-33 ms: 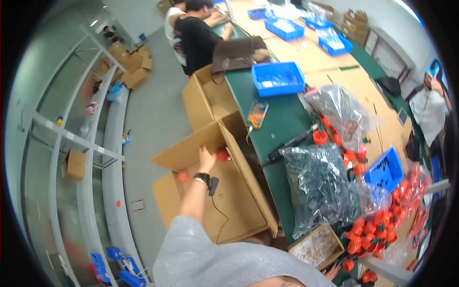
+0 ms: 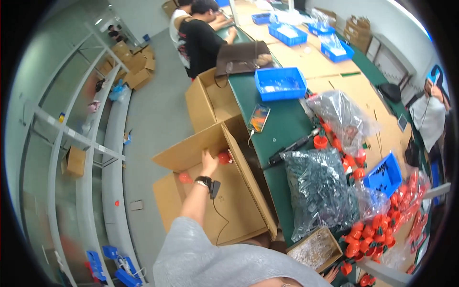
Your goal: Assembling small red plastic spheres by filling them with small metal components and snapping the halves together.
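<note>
My left hand [image 2: 208, 163] reaches into an open cardboard box [image 2: 239, 217] left of the table, close to its far wall. Its fingers point away from me and are partly hidden, so I cannot tell whether they are closed. Just right of them lies a red rounded piece [image 2: 224, 158] with a small white part. Another red piece [image 2: 185, 178] rests at the box's left side. A dark band with a small black device and cable sits on my left wrist. Only the fingers of my right hand [image 2: 331, 274] show, spread apart beside a small cardboard tray [image 2: 330, 260].
Red cup-like parts [image 2: 368, 234], a bag of dark green pieces [image 2: 315, 191] and blue bins [image 2: 280, 84] crowd the green table [image 2: 276, 138]. A black handheld tool [image 2: 291, 149] and phone [image 2: 258, 118] lie there. Another box [image 2: 201, 103] stands beyond; co-workers sit at the far end.
My left hand has shifted slightly down and right within the box, away from its far flap. The whole view has tilted a little.
</note>
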{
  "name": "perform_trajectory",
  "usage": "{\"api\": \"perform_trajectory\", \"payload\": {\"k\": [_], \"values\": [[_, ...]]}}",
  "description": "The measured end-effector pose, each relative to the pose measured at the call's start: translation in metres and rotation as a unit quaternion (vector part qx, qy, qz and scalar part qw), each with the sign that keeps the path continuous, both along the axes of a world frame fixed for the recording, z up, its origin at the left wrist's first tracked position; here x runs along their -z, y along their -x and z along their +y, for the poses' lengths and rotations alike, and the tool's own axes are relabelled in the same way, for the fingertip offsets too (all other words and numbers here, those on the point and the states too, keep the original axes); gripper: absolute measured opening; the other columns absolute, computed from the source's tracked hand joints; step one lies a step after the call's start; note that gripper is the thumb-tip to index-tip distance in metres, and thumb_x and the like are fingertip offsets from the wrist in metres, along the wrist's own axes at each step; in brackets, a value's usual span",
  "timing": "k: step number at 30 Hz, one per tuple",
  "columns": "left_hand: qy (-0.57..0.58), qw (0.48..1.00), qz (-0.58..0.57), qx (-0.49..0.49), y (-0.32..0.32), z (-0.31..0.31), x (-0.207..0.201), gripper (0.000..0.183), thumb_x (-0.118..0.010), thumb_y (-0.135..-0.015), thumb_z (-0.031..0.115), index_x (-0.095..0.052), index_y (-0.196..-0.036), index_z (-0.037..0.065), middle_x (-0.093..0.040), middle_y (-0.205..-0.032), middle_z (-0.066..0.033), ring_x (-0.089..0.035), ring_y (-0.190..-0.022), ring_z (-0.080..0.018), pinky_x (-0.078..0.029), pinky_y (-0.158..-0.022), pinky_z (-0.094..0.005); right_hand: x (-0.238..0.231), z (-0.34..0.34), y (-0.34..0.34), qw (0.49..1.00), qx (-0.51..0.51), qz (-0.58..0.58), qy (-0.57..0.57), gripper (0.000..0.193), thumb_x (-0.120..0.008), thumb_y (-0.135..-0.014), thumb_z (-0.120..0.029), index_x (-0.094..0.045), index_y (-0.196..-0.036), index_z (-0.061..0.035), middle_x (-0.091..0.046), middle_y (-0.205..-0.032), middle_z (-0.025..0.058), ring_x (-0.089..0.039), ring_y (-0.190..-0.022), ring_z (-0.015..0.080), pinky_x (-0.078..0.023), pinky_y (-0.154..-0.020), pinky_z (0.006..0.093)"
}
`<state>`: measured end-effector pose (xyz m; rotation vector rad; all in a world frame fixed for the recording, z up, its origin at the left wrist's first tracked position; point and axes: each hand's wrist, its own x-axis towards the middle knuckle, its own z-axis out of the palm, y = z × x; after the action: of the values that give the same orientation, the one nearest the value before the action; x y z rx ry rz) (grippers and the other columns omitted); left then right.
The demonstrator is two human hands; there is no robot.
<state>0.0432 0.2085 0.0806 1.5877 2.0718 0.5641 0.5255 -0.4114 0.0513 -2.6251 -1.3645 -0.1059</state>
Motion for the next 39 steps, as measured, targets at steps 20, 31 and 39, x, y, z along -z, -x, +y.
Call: {"api": "perform_trajectory", "payload": {"k": [20,31,39], "values": [[0.177,0.878,-0.441,0.064,-0.041,-0.128,-0.146,0.031,-0.054,-0.083,0.021,-0.058,-0.106,0.000,-0.062,-0.101,-0.0119,-0.060,-0.088,-0.0209,-0.048,-0.079,-0.0318,-0.178,0.094,-0.062,0.886,-0.041,0.458,-0.058,0.015,-0.060,-0.078,-0.014,-0.062,-0.076,0.0012,-0.058,-0.064,0.0021,-0.053,-0.062,0.0101,-0.043,-0.056,0.0256],[0.242,0.454,-0.850,-0.118,-0.255,-0.091,-0.226,0.010,-0.044,-0.080,0.003,-0.053,-0.077,0.001,-0.058,-0.081,-0.0080,-0.056,-0.081,-0.0237,-0.047,-0.076,-0.0359,-0.307,0.316,-0.006,0.797,-0.266,0.493,-0.224,0.025,-0.062,-0.083,-0.015,-0.061,-0.102,0.0014,-0.064,-0.087,0.0061,-0.060,-0.082,0.0110,-0.047,-0.071,0.0239],[0.230,0.565,-0.779,-0.145,-0.304,-0.123,-0.178,0.016,-0.038,-0.077,0.005,-0.051,-0.069,0.010,-0.056,-0.069,-0.0031,-0.055,-0.064,-0.0185,-0.048,-0.062,-0.0333,-0.298,0.341,0.113,0.826,-0.390,0.386,-0.131,0.055,-0.074,-0.069,-0.030,-0.052,-0.113,-0.0046,-0.060,-0.097,0.0173,-0.059,-0.091,0.0261,-0.047,-0.079,0.0338]]}}
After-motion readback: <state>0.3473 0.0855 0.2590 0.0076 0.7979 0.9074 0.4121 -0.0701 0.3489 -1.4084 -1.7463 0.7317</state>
